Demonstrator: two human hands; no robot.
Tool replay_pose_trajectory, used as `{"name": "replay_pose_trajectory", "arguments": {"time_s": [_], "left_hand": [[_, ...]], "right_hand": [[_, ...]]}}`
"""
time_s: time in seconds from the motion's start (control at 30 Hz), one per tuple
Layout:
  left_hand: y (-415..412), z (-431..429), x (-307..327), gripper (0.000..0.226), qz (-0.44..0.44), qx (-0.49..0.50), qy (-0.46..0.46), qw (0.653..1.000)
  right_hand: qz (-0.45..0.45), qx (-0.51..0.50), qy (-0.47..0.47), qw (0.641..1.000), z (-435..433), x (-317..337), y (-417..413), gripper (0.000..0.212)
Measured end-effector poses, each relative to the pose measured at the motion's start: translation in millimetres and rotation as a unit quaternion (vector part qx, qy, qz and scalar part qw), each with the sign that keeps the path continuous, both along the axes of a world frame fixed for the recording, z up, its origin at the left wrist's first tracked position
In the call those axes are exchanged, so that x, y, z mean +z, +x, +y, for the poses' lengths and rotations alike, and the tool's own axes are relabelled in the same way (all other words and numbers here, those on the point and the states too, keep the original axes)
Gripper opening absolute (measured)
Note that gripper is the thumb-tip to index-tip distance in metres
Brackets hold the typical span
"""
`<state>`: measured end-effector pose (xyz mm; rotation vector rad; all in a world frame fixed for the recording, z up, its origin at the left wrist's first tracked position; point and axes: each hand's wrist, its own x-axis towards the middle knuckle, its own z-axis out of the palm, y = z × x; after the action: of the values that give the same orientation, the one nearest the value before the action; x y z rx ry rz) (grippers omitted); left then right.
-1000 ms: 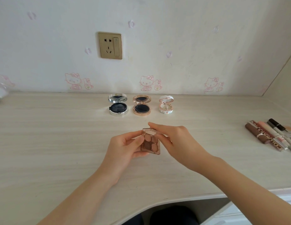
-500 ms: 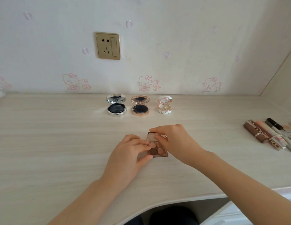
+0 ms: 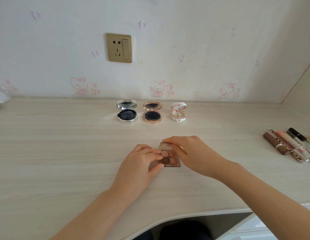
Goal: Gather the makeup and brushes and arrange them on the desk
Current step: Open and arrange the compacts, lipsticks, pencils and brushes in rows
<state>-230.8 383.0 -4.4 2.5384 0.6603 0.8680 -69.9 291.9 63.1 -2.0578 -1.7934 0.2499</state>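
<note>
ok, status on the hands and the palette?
Gripping: left hand and right hand on the eyeshadow palette. Palette open, down on the desk. Nothing blocking.

I see the left hand (image 3: 140, 164) and right hand (image 3: 195, 153) gripping a brown eyeshadow palette (image 3: 171, 161) lying on the bench (image 3: 64, 144), right fingers (image 3: 171, 140) on its raised clear lid (image 3: 165, 146), while a silver compact (image 3: 127, 113), gold compact (image 3: 152, 114) and white compact (image 3: 178, 113) stand open in a row behind.
</note>
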Motion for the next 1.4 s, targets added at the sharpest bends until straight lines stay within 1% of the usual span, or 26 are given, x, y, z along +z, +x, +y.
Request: {"name": "replay_pose_trajectory", "arguments": {"time_s": [0.33, 0.57, 0.63, 0.73, 0.83, 0.97, 1.1, 1.27, 1.4], "left_hand": [[-1.2, -1.0, 2.4, 0.023, 0.006, -0.01, -0.007, 1.0], [-1.6, -1.4, 2.4, 0.022, 0.003, -0.013, -0.01, 1.0], [-1.6, -1.2, 2.4, 0.022, 0.001, -0.017, -0.013, 1.0], [-1.7, -1.6, 3.4, 0.022, -0.004, -0.026, -0.017, 1.0], [-1.7, -2.5, 4.8, 0.023, -0.007, -0.026, -0.019, 0.999], [-1.2, -2.9, 5.3, 0.022, 0.0, -0.025, -0.021, 0.999], [-1.1, -2.1, 4.3, 0.022, 0.004, -0.009, -0.035, 0.999], [-3.1, 1.6, 6.2, 0.023, 0.01, 0.008, -0.054, 0.998], [-5.1, 11.8, 10.9, 0.024, 0.03, 0.006, -0.05, 0.998]], "right_hand": [[0.041, -0.01, -0.023, 0.999, 17.1, -1.1, 8.0, 0.031], [0.052, -0.016, -0.012, 0.998, 14.4, -0.8, 8.7, 0.032], [0.055, -0.044, 0.018, 0.997, 9.7, -4.7, 9.5, 0.034], [0.063, -0.117, 0.072, 0.988, -3.8, -13.3, 10.5, 0.037], [0.045, -0.152, 0.066, 0.985, -22.0, -25.5, 5.5, 0.04], [-0.001, -0.128, 0.054, 0.99, -38.5, -40.1, -9.5, 0.042], [-0.038, -0.097, 0.075, 0.992, -37.8, -43.9, -18.6, 0.036], [-0.042, -0.088, 0.084, 0.992, -28.0, -47.4, -17.6, 0.034], [-0.04, -0.067, 0.076, 0.994, -11.9, -47.2, -18.4, 0.033]]}}
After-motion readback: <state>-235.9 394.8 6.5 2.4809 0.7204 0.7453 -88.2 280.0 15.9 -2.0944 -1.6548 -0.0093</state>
